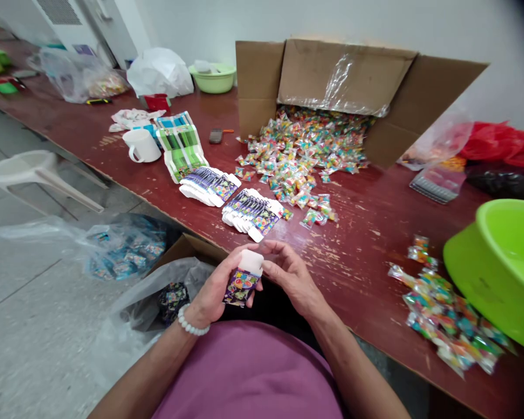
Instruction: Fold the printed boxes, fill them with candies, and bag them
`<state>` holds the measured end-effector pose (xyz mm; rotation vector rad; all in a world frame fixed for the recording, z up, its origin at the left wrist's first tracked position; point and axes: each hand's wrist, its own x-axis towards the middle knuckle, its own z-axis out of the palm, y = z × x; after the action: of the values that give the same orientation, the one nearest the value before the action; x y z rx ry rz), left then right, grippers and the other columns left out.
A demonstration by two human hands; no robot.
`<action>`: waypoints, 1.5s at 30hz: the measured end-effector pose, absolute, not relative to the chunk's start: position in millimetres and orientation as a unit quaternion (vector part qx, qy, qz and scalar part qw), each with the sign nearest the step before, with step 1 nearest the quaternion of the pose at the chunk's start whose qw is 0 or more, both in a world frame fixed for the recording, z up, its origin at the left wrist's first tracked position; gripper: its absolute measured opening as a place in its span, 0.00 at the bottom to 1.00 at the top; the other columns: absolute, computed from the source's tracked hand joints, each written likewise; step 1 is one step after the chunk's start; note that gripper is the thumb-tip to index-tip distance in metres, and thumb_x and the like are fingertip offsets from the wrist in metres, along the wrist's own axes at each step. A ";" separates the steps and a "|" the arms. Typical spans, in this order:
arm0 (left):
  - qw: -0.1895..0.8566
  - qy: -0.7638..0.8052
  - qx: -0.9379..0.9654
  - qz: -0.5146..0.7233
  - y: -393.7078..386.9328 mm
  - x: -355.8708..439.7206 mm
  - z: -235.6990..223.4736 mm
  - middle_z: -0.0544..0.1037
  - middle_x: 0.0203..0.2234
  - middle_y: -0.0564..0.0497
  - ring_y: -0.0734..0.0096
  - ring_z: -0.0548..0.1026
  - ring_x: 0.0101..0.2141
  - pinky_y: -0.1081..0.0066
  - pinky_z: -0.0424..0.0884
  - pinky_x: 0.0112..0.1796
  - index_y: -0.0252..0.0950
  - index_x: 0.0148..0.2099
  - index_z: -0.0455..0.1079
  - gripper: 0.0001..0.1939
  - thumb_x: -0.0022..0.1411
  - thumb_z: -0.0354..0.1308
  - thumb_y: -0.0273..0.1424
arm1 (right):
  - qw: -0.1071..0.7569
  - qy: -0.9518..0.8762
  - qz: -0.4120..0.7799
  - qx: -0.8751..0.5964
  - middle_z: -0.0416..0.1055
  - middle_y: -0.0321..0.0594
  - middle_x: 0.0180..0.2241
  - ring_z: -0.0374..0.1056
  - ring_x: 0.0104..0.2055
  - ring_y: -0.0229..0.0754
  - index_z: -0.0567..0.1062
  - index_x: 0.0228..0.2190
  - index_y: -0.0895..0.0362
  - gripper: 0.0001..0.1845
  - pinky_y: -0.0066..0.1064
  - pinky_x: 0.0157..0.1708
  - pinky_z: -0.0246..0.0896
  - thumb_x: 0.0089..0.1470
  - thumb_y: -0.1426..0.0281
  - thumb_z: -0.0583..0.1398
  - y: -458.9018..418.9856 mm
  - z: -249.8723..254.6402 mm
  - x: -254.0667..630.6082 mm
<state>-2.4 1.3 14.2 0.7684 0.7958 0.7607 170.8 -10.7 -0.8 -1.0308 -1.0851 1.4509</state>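
My left hand [218, 285] is wrapped around a small purple printed carton [242, 285], whose white end flap stands up at the top. At the carton's upper right edge, the curled fingers and thumb of my right hand [290, 273] close on the flap side. The inside of the carton is hidden from view. Just beyond my hands lie fanned stacks of flattened purple cartons [253, 212] on the table's near edge. A second purple stack [209, 183] sits to their left, beside a green printed stack [181, 145].
An open cardboard box [349, 75] spills wrapped candies [297, 151] over the red table [358, 244]. More candy packets [449, 317] lie by a green basin [471, 256] at right. A white mug [142, 145] stands left. Below are a plastic-lined box [187, 270] and a stool [39, 169].
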 end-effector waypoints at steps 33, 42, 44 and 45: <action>0.832 0.376 0.241 0.330 3.9 1.5 -4.9 0.79 0.28 0.49 0.71 0.74 0.16 0.72 0.71 0.16 0.35 0.61 0.66 0.25 0.65 0.51 0.39 | 0.432 -0.590 0.559 -0.391 0.73 0.41 0.49 0.73 0.31 0.37 0.77 0.38 0.51 0.09 0.31 0.32 0.71 0.58 0.60 0.62 -15.5 -0.6 161.8; 0.589 0.576 0.431 0.368 7.8 -63.2 -10.8 0.78 0.31 0.50 0.64 0.77 0.25 0.69 0.72 0.25 0.41 0.61 0.65 0.26 0.64 0.50 0.46 | 0.431 -0.660 0.348 -0.507 0.74 0.41 0.39 0.70 0.38 0.42 0.74 0.41 0.55 0.12 0.34 0.40 0.66 0.59 0.62 0.60 36.1 -20.9 177.4; 0.425 0.680 0.518 0.298 9.5 -100.0 -16.0 0.79 0.44 0.46 0.57 0.78 0.42 0.65 0.73 0.38 0.42 0.57 0.70 0.24 0.63 0.52 0.47 | 0.419 -0.632 0.271 -0.593 0.74 0.42 0.37 0.69 0.35 0.44 0.74 0.45 0.57 0.15 0.36 0.40 0.65 0.59 0.63 0.58 61.6 -27.9 191.0; 0.354 0.728 0.528 0.257 10.2 -115.0 -18.6 0.79 0.47 0.45 0.52 0.76 0.47 0.63 0.72 0.43 0.42 0.55 0.72 0.24 0.62 0.54 0.48 | 0.407 -0.627 0.241 -0.619 0.74 0.45 0.38 0.70 0.35 0.45 0.73 0.46 0.58 0.16 0.37 0.41 0.65 0.58 0.64 0.58 74.2 -31.3 196.8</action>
<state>-115.0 10.2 -18.6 1.3644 1.8819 0.6648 196.8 74.2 -31.3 -1.5600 -1.5819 0.6067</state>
